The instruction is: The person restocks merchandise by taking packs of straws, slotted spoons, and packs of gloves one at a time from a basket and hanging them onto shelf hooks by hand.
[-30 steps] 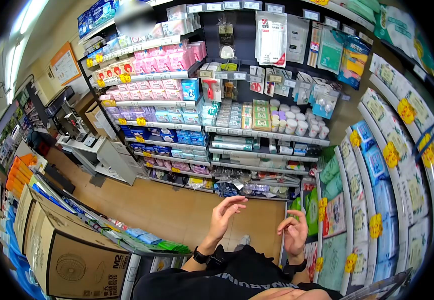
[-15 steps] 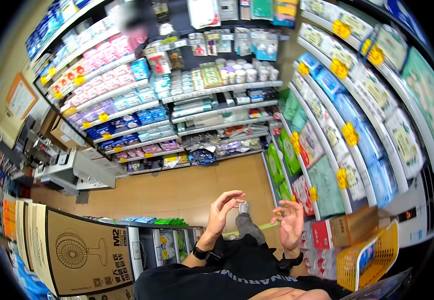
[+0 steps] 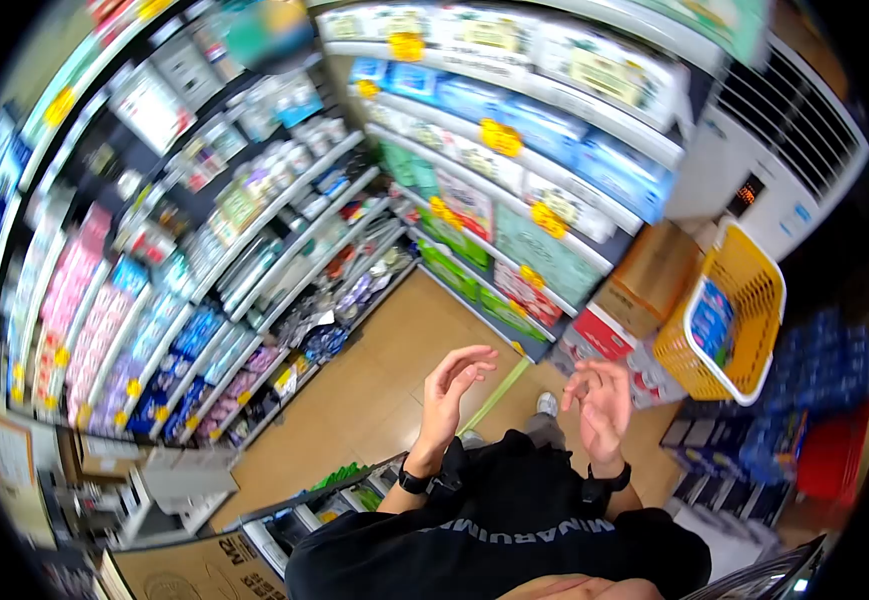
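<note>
My left hand (image 3: 446, 402) is raised in front of my body with its fingers curved and apart, holding nothing. Level with it on the right, my right hand (image 3: 599, 405) is also raised, palm partly turned up, fingers loosely bent and nothing in them. Both wrists wear black bands. Neither hand touches any goods. Closest to the right hand are a brown cardboard box (image 3: 650, 277) on top of wrapped packs and a yellow basket (image 3: 766, 305) with a blue package (image 3: 711, 322) inside.
Shelves of pink, blue and purple packs (image 3: 104, 340) line the left. Tissue packs (image 3: 609, 170) fill shelves ahead, with yellow price tags. A white air conditioner (image 3: 754, 160) stands at right, above blue-wrapped stacks (image 3: 814, 370). A fan carton (image 3: 194, 572) is at lower left. Tiled floor (image 3: 374, 370) lies between.
My view and body have turned right, bringing the basket, air conditioner and blue stacks further into view. The fan carton has slid toward the lower edge. Both hands remain raised without anything in them.
</note>
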`<action>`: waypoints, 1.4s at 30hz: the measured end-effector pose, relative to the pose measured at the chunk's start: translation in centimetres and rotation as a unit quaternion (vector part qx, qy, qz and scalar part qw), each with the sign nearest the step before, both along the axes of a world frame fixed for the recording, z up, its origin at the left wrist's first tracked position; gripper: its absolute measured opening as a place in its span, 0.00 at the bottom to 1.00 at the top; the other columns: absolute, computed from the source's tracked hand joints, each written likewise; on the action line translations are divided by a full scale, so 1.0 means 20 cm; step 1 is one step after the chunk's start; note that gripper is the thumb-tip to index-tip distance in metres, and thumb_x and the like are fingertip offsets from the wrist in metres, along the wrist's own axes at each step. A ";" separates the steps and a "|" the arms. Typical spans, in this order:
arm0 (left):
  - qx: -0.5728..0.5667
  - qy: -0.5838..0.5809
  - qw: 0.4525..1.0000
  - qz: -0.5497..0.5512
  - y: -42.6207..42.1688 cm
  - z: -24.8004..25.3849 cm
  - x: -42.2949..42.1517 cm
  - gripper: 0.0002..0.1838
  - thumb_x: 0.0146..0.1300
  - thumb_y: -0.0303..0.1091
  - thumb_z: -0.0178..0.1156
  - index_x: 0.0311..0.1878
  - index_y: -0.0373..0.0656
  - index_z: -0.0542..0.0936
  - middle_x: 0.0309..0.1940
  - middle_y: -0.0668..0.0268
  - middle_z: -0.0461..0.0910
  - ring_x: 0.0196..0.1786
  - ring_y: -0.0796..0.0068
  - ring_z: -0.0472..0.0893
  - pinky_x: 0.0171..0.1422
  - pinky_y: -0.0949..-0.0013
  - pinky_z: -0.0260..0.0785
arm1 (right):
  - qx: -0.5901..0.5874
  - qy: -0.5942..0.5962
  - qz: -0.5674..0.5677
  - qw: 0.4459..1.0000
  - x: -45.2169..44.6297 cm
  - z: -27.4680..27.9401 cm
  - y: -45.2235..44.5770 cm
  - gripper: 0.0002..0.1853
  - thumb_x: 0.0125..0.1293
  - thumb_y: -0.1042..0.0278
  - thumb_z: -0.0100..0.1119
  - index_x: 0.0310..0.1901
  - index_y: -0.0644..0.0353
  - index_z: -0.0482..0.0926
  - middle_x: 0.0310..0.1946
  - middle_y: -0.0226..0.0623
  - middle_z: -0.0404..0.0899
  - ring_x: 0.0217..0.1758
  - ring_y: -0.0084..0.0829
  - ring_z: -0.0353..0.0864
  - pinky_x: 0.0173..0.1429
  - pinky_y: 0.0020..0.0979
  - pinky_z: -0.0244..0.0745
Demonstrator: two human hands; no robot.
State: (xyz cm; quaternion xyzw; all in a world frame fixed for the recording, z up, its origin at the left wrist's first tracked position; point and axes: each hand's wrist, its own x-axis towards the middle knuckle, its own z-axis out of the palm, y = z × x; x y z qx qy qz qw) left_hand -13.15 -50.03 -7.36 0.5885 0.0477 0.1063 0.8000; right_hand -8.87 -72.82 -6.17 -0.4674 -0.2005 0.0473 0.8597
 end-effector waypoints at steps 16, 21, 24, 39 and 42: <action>0.209 -0.102 0.895 -0.380 -1.49 0.34 1.16 0.15 0.71 0.33 0.61 0.57 0.38 0.79 0.42 0.63 0.85 0.43 0.74 0.84 0.49 0.69 0.75 | -0.011 -0.054 -0.227 0.972 0.24 -0.01 -1.19 0.26 0.69 0.68 0.61 0.63 0.69 0.66 0.57 0.51 0.73 0.47 0.34 0.78 0.45 0.33 0.76; 0.322 -0.171 0.840 -0.403 -2.12 0.26 1.52 0.15 0.70 0.39 0.61 0.51 0.37 0.82 0.46 0.61 0.86 0.47 0.69 0.84 0.53 0.67 0.75 | -0.016 -0.056 -0.292 0.955 0.27 -0.04 -1.47 0.26 0.68 0.67 0.61 0.63 0.70 0.66 0.54 0.50 0.75 0.44 0.34 0.79 0.45 0.33 0.76; 0.377 -0.168 0.813 -0.411 -2.47 0.12 1.71 0.16 0.68 0.42 0.61 0.46 0.37 0.85 0.41 0.59 0.88 0.45 0.64 0.87 0.51 0.63 0.76 | -0.014 -0.090 -0.340 0.936 0.26 -0.06 -1.62 0.26 0.69 0.66 0.61 0.63 0.70 0.66 0.53 0.49 0.76 0.42 0.33 0.79 0.44 0.32 0.75; 0.565 0.063 0.674 -0.472 -3.09 -1.02 2.07 0.20 0.59 0.42 0.61 0.31 0.28 0.84 0.28 0.44 0.85 0.29 0.53 0.87 0.35 0.57 0.80 | -0.019 -0.038 -0.440 0.897 0.17 -0.13 -1.94 0.25 0.70 0.65 0.59 0.62 0.70 0.67 0.49 0.47 0.77 0.40 0.33 0.78 0.44 0.32 0.73; 0.580 0.039 0.713 -0.391 -3.12 -1.33 2.13 0.20 0.60 0.43 0.64 0.31 0.29 0.84 0.28 0.46 0.86 0.31 0.53 0.88 0.40 0.56 0.80 | -0.018 -0.025 -0.453 0.891 0.17 -0.12 -1.97 0.26 0.68 0.65 0.60 0.62 0.69 0.67 0.48 0.46 0.76 0.39 0.32 0.77 0.42 0.31 0.73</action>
